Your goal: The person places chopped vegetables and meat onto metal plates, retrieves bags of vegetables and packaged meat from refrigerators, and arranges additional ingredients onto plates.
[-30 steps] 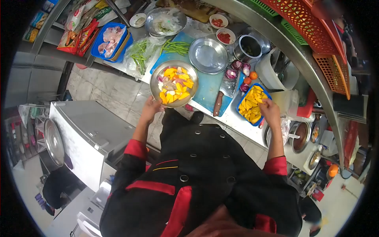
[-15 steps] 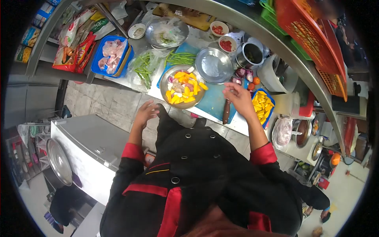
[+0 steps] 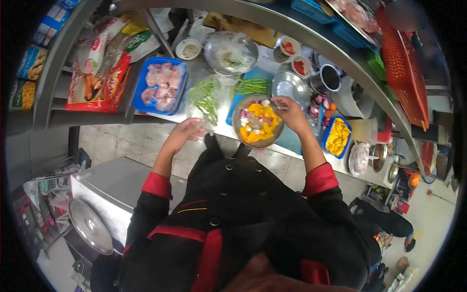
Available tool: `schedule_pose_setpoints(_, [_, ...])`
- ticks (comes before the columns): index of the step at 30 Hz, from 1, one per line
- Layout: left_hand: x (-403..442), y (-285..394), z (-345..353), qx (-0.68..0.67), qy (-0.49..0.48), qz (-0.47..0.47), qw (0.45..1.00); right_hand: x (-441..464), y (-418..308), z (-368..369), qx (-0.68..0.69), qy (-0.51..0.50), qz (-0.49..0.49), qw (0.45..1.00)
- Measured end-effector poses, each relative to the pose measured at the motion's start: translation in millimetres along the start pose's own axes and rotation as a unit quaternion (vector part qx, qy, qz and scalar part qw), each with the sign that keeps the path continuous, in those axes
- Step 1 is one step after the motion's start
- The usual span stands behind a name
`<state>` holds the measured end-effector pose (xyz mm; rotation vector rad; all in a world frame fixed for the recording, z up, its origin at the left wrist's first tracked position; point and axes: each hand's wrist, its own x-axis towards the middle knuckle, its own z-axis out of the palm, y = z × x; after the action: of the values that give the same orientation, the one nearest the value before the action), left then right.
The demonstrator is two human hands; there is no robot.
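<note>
My left hand [image 3: 186, 135] is held in front of the counter edge, fingers stretched out and holding nothing. Nearest to it is a clear plastic bag [image 3: 206, 97] of green beans. My right hand [image 3: 290, 115] has its fingers curled over the right rim of a round metal bowl [image 3: 237, 127]; the exact grip is partly hidden. In the bowl lie yellow-orange squash pieces [image 3: 254, 136], with white and purplish chunks and some pale pieces among them. Loose green beans [image 3: 253, 86] rest on a blue cutting board [image 3: 291, 142] behind and under the bowl.
A blue tray of raw chicken [image 3: 163, 87] stands left, and a blue tray of cut squash [image 3: 336, 137] right. An empty metal basin [image 3: 290, 86], small bowls of red pieces [image 3: 301, 66], onions [image 3: 318, 100] and a pot [image 3: 327, 79] are behind. A steel shelf [image 3: 292, 22] arches overhead.
The view has shifted, so the counter appears farther right. My right hand has moved left to the bowl's rim, while my left hand is now near the bag of beans.
</note>
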<state>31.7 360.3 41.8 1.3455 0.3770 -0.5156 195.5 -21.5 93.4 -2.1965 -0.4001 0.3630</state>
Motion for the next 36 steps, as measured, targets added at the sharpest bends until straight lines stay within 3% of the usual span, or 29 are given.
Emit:
schedule_pose_setpoints(3, [8,25,-29,0.052,0.024,0.068,0.996,38,-43,31,0.058,-0.025,-0.003,0.998])
schedule_pose_setpoints(4, [8,34,-36,0.029,0.126,0.09,0.988,42,-70,37,0.069,-0.036,-0.02,0.997])
schedule_pose_setpoints(5, [7,38,-49,0.029,0.126,0.087,0.988,47,-76,49,0.07,-0.037,-0.018,0.997])
schedule_pose_setpoints(7, [0,45,-83,0.006,0.346,0.081,0.935,61,-85,67,0.104,-0.083,-0.008,0.991])
schedule_pose_setpoints(8, [-6,47,-93,0.004,0.348,0.083,0.934,65,-83,80,0.139,-0.086,-0.011,0.987])
schedule_pose_setpoints(10, [-18,49,-106,0.142,0.435,0.099,0.884,64,-116,89,0.093,-0.099,-0.007,0.991])
schedule_pose_setpoints(11, [-21,52,-110,0.138,0.438,0.099,0.883,64,-129,97,0.048,-0.108,0.002,0.993])
schedule_pose_setpoints(12, [-22,56,-111,0.14,0.431,0.136,0.881,72,-127,118,0.069,-0.079,-0.1,0.989])
schedule_pose_setpoints(14, [-20,68,-114,0.14,0.427,0.177,0.875,96,-143,150,0.002,-0.106,-0.2,0.974])
schedule_pose_setpoints(15, [-15,76,-114,0.143,0.441,0.193,0.865,110,-159,165,-0.013,-0.131,-0.205,0.97])
schedule_pose_setpoints(20, [-7,104,-105,0.068,0.417,0.25,0.871,162,-238,236,-0.159,-0.123,-0.205,0.958])
schedule_pose_setpoints(25, [-13,88,-114,0.044,0.399,0.263,0.877,168,-229,284,-0.259,-0.124,-0.213,0.934])
schedule_pose_setpoints(27, [-16,77,-118,0.061,0.395,0.203,0.894,156,-233,283,-0.289,-0.131,-0.138,0.938])
schedule_pose_setpoints(30, [-16,75,-114,0.061,0.371,0.165,0.912,154,-224,299,-0.305,-0.105,-0.142,0.936])
schedule_pose_setpoints(34, [-2,77,-116,0.066,0.348,0.12,0.927,158,-224,293,-0.308,-0.14,-0.135,0.931])
schedule_pose_setpoints(36, [0,79,-115,0.08,0.351,0.104,0.927,162,-218,281,-0.12,-0.152,-0.101,0.976])
